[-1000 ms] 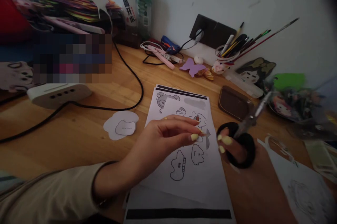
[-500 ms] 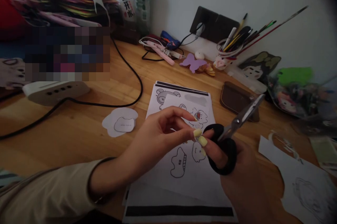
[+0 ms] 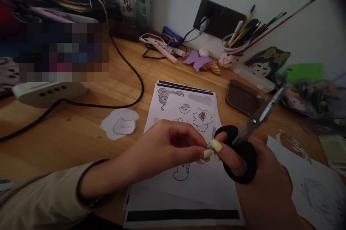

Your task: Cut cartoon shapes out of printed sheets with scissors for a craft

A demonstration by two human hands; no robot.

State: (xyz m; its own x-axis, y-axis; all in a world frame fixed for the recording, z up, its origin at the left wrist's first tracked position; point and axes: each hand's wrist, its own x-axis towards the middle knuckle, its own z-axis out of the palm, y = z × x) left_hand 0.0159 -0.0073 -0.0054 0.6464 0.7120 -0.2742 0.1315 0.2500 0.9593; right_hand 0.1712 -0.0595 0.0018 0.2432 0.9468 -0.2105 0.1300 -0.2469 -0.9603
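My left hand (image 3: 175,143) is closed in a pinch over the printed sheets, its thumb and fingertips meeting those of my right hand. Whatever small thing lies between these fingertips is mostly hidden; a pale bit shows there. My right hand (image 3: 259,172) has a thumb and fingers through the black loops of the scissors (image 3: 251,125), whose blades are together and point up and away to the right. Beneath both hands lies a stack of printed sheets (image 3: 183,195) with outlined cartoon figures. The left hand covers some of the drawings.
Left of the stack lie flower-shaped and smaller paper cutouts (image 3: 109,127). A black cable (image 3: 119,106) curves past a white power strip (image 3: 51,91). A brown tray (image 3: 243,97), a pen cup (image 3: 228,59) and a purple butterfly (image 3: 196,60) stand toward the wall. A drawn sheet (image 3: 319,190) lies at right.
Both hands have shifted slightly right and down over the sheets, still meeting at the fingertips. The scissors moved with my right hand. More drawings show at the top, and the view has shifted a little.
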